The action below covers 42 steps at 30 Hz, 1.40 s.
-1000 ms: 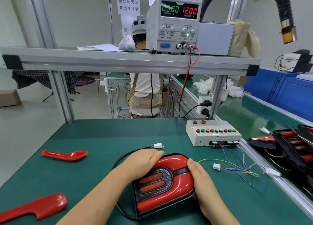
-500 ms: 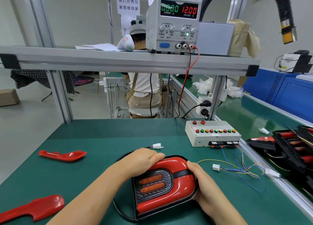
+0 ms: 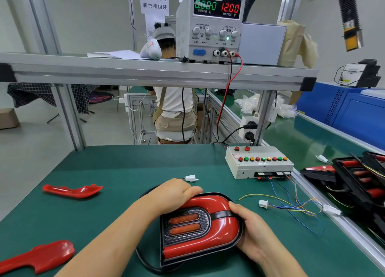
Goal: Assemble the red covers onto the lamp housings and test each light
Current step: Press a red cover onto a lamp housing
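Observation:
A lamp housing (image 3: 200, 228) with its glossy red cover fitted lies on the green mat near the front middle, its two orange strips unlit. My left hand (image 3: 175, 195) lies curled over its top left edge. My right hand (image 3: 250, 228) grips its right end, thumb on the red cover. Its black cable loops under the lamp to a white plug (image 3: 190, 178) lying loose behind my left hand. Two loose red covers (image 3: 71, 191) (image 3: 39, 257) lie on the mat at the left.
A white test box (image 3: 258, 162) with coloured buttons sits at the back right, its thin wires and white connectors (image 3: 263, 203) trailing over the mat. Black trays of lamp parts (image 3: 358, 183) stand at the right. The power supply (image 3: 210, 24) on the shelf reads 0.000 A, 12.00 V.
Both hands stay on the lamp; it has shifted slightly toward me and my right hand has slid a little further round its right end.

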Each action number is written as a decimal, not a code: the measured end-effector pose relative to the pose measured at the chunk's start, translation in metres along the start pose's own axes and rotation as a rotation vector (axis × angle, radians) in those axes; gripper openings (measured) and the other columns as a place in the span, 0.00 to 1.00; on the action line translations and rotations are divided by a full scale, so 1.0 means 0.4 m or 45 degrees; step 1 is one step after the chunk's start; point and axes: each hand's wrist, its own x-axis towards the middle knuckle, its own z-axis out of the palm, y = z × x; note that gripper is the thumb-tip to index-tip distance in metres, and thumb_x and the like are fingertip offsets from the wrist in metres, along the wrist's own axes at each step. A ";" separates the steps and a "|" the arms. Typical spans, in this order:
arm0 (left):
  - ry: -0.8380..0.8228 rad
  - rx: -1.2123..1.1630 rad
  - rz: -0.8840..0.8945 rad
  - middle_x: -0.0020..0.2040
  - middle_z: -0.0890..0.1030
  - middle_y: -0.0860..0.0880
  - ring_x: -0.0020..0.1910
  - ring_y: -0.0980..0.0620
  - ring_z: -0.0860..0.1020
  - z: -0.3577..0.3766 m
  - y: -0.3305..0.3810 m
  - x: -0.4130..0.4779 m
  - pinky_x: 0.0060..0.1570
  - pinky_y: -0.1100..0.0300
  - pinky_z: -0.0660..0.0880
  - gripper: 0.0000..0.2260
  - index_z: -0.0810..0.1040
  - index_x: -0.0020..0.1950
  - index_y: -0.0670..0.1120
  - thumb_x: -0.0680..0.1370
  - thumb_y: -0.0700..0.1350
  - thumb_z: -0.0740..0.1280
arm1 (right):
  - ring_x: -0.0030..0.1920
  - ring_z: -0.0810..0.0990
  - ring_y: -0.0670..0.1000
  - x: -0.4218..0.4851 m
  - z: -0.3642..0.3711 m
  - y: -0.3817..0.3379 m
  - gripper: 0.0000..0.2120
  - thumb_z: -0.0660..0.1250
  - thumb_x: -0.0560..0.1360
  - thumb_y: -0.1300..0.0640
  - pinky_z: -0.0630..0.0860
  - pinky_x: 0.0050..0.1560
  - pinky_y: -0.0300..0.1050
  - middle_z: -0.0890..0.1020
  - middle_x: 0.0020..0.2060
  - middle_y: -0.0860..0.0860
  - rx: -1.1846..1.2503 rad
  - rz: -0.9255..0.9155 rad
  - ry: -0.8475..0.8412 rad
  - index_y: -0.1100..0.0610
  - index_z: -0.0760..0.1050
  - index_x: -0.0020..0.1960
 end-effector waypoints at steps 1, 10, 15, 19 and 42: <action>-0.002 0.002 -0.002 0.33 0.73 0.54 0.34 0.56 0.70 0.001 0.001 0.001 0.38 0.57 0.66 0.25 0.69 0.28 0.74 0.83 0.54 0.53 | 0.38 0.82 0.61 0.000 0.000 0.001 0.16 0.64 0.77 0.57 0.79 0.45 0.56 0.82 0.47 0.66 -0.001 -0.005 0.013 0.67 0.76 0.59; 0.037 0.087 0.004 0.52 0.80 0.51 0.48 0.54 0.75 0.027 -0.016 0.003 0.49 0.57 0.70 0.16 0.76 0.55 0.57 0.84 0.54 0.49 | 0.34 0.83 0.57 -0.003 0.015 0.009 0.08 0.63 0.79 0.57 0.79 0.36 0.48 0.84 0.36 0.58 -0.105 -0.179 0.082 0.61 0.77 0.48; 0.076 0.307 0.035 0.52 0.80 0.50 0.50 0.51 0.76 0.035 -0.016 -0.009 0.51 0.53 0.73 0.15 0.71 0.58 0.57 0.84 0.54 0.46 | 0.35 0.83 0.56 -0.007 0.022 0.011 0.09 0.63 0.79 0.56 0.78 0.34 0.46 0.84 0.37 0.57 -0.154 -0.234 0.090 0.61 0.77 0.48; 0.126 0.415 0.063 0.55 0.79 0.50 0.54 0.49 0.75 0.043 -0.025 -0.013 0.53 0.51 0.73 0.14 0.69 0.64 0.55 0.84 0.51 0.47 | 0.34 0.83 0.55 -0.006 0.026 0.014 0.09 0.62 0.79 0.56 0.78 0.35 0.46 0.84 0.36 0.56 -0.151 -0.260 0.098 0.60 0.77 0.47; 0.225 -0.691 -0.462 0.36 0.83 0.49 0.36 0.52 0.78 -0.006 -0.071 -0.061 0.36 0.60 0.74 0.41 0.82 0.35 0.46 0.73 0.71 0.37 | 0.38 0.83 0.56 -0.003 0.016 0.009 0.13 0.67 0.75 0.52 0.81 0.39 0.50 0.85 0.45 0.59 -0.160 -0.323 0.022 0.59 0.78 0.55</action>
